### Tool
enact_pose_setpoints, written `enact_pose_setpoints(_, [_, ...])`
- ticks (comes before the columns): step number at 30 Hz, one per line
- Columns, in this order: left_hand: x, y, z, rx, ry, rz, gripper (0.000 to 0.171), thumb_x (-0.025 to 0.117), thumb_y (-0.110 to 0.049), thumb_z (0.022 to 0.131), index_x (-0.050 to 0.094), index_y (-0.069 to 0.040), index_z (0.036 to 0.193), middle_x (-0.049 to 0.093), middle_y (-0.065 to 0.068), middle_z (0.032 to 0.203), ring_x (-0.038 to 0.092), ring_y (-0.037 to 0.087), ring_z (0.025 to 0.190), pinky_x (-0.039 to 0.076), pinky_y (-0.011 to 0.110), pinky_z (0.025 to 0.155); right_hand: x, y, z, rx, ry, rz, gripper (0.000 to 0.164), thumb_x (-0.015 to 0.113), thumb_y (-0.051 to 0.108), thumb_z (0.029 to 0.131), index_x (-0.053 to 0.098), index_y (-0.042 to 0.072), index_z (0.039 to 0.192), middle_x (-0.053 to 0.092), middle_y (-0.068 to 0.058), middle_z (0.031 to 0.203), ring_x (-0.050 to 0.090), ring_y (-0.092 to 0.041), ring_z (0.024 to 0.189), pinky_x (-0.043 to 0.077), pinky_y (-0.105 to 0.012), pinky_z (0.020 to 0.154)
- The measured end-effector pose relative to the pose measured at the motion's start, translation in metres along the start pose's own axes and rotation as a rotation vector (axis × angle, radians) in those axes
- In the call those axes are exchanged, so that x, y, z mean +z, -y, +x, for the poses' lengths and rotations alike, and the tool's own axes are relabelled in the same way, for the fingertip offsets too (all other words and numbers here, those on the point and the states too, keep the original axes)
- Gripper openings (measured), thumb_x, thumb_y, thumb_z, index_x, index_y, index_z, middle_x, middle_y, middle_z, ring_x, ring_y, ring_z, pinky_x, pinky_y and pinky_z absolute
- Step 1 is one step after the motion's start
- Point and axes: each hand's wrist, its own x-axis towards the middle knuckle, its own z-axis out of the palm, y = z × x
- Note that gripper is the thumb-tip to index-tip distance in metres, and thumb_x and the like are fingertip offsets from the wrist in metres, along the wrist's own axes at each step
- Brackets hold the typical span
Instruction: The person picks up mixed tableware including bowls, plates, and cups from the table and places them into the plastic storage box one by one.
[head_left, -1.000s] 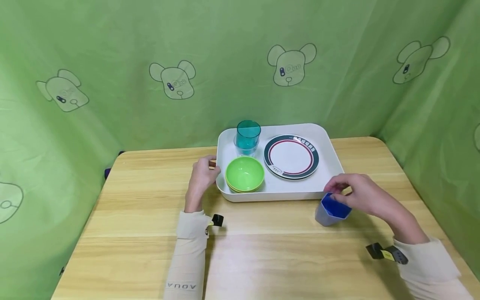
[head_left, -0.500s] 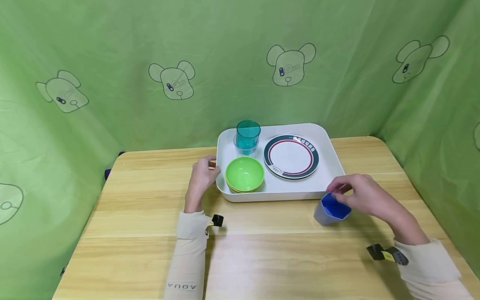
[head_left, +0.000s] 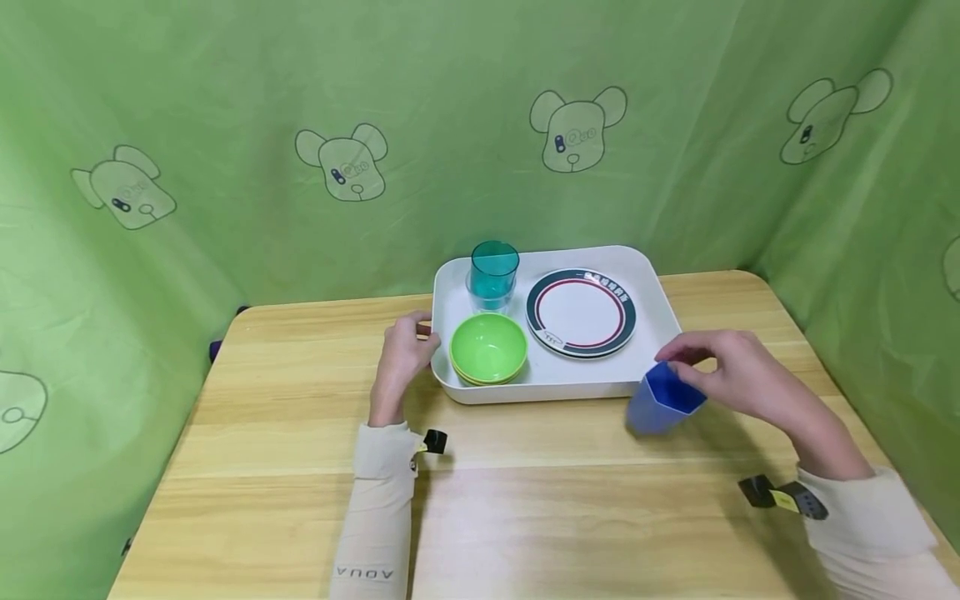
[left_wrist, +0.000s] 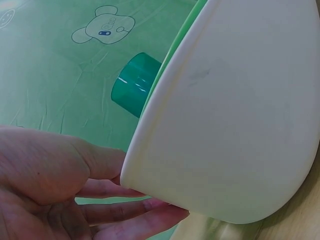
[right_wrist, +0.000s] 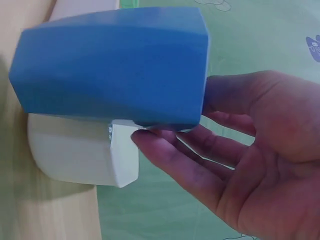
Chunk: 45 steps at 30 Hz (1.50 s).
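My right hand [head_left: 723, 367] grips a blue angular-sided cup [right_wrist: 110, 65] by its rim, with fingers and thumb at the open end. In the head view this cup overlaps the front right corner of a white tray [head_left: 577, 390]. My left hand [head_left: 402, 354] holds the tray's left side, thumb at the rim and fingers along the wall, as the left wrist view [left_wrist: 200, 125] of the tray shows. Inside the tray are stacked green bowls [head_left: 489, 348], a teal cup [head_left: 495, 268] set in a clear cup [head_left: 480, 300], and stacked white plates [head_left: 579, 312] with dark green rims.
Under everything is a wooden table [head_left: 525, 517], with the tray near its back edge. A green curtain [head_left: 450, 167] printed with bear heads hangs behind the table and on both sides.
My right hand has moved slightly up in the head view, bringing the blue cup with it toward the tray's corner. My left hand and the tray's contents stay as they were.
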Motion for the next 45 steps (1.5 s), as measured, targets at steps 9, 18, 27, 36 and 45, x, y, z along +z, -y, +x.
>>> enact_pose_setpoints(9, [0.0, 0.005, -0.001, -0.006, 0.008, -0.013, 0.045, 0.058, -0.002, 0.095, 0.058, -0.001, 0.14, 0.066, 0.026, 0.117, 0.07, 0.039, 0.096, 0.065, 0.042, 0.063, -0.008, 0.01, 0.012, -0.043, -0.134, 0.004, 0.021, 0.078, -0.004, 0.085, 0.081, 0.011, 0.1, 0.078, -0.004, 0.094, 0.066, -0.002, 0.084, 0.05, -0.008, 0.068])
enact_pose_setpoints(18, [-0.001, 0.009, -0.002, 0.002, 0.005, -0.013, 0.047, 0.057, -0.002, 0.095, 0.056, -0.001, 0.142, 0.065, 0.027, 0.119, 0.069, 0.039, 0.098, 0.065, 0.044, 0.066, -0.013, 0.018, 0.03, 0.1, -0.219, 0.09, 0.016, 0.074, 0.003, 0.092, 0.08, 0.004, 0.108, 0.076, -0.02, 0.104, 0.068, -0.016, 0.094, 0.043, -0.002, 0.07])
enact_pose_setpoints(27, [0.0, 0.009, -0.002, 0.001, 0.003, -0.014, 0.047, 0.057, -0.001, 0.094, 0.057, -0.001, 0.141, 0.066, 0.027, 0.117, 0.07, 0.039, 0.096, 0.065, 0.042, 0.063, -0.008, 0.018, 0.049, 0.162, -0.242, 0.12, 0.019, 0.071, 0.004, 0.094, 0.077, -0.003, 0.111, 0.072, -0.028, 0.109, 0.069, -0.044, 0.097, 0.042, 0.0, 0.065])
enact_pose_setpoints(36, [0.002, 0.006, -0.002, 0.004, 0.014, -0.012, 0.048, 0.057, -0.001, 0.094, 0.056, -0.002, 0.142, 0.065, 0.027, 0.118, 0.07, 0.039, 0.095, 0.065, 0.045, 0.065, -0.002, 0.018, 0.065, 0.224, -0.299, 0.14, 0.02, 0.07, 0.008, 0.096, 0.076, -0.002, 0.112, 0.073, -0.025, 0.108, 0.069, -0.042, 0.099, 0.044, -0.003, 0.062])
enact_pose_setpoints(45, [-0.001, -0.007, -0.005, 0.056, -0.034, 0.056, 0.044, 0.059, -0.005, 0.097, 0.059, -0.001, 0.14, 0.069, 0.023, 0.117, 0.071, 0.033, 0.098, 0.064, 0.041, 0.074, 0.004, 0.029, 0.078, 0.27, -0.268, 0.213, 0.021, 0.069, 0.008, 0.097, 0.076, 0.0, 0.115, 0.072, -0.024, 0.112, 0.067, -0.038, 0.1, 0.049, -0.006, 0.062])
